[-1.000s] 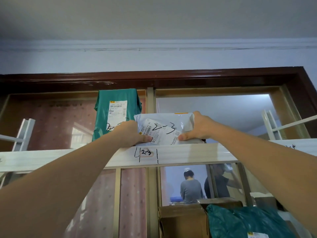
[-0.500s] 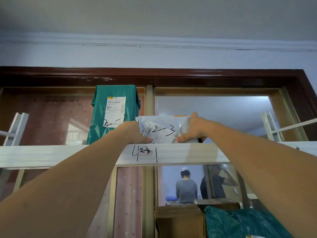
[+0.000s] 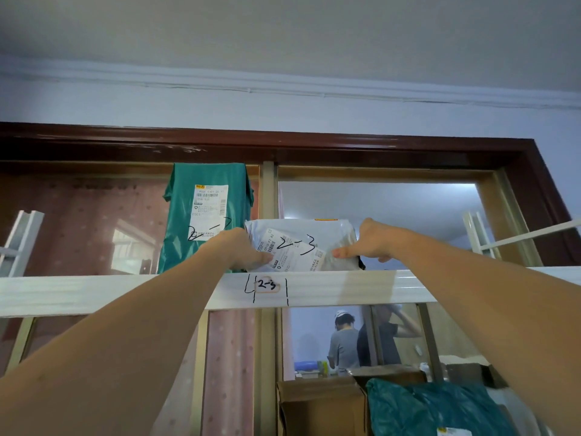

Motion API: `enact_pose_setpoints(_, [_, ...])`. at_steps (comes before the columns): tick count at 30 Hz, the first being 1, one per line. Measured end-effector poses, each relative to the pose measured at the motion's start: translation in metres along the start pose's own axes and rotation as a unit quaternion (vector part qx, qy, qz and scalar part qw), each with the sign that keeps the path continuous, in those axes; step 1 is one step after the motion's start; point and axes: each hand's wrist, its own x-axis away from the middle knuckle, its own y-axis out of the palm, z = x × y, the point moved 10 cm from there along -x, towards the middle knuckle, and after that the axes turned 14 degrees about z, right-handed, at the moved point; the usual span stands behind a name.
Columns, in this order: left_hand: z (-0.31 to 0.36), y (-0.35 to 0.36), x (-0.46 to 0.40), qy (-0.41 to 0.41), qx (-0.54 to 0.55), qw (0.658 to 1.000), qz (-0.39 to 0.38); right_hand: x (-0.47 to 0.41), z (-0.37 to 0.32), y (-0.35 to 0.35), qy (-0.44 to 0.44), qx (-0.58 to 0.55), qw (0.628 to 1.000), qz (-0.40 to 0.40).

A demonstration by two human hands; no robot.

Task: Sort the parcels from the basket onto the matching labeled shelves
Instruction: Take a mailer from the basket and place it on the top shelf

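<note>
Overhead, left hand and right hand each pinch the white parcel standing on the shelf

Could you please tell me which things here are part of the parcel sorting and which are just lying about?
In the job: white parcel, left hand, right hand, shelf, 2-3 label, green parcel.

Lying about: cardboard box, teal bag.

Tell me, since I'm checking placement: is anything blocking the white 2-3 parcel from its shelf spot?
Nothing visible: the white parcel, held by left hand and right hand, sits above the 2-3 label; the green parcel stands beside it.
</note>
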Motion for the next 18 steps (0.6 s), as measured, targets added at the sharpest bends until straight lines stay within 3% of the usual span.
enact_pose_setpoints(7, [-0.018, -0.022, 0.012, -0.023, 0.022, 0.999, 0.018, 0.027, 0.011, -0.017, -0.049, 0.171, 0.984, -0.021])
enact_pose_setpoints(18, [-0.021, -0.066, 0.074, 0.028, 0.012, 0.999, 0.039, 0.087, 0.011, -0.049, -0.072, 0.224, 0.971, 0.042])
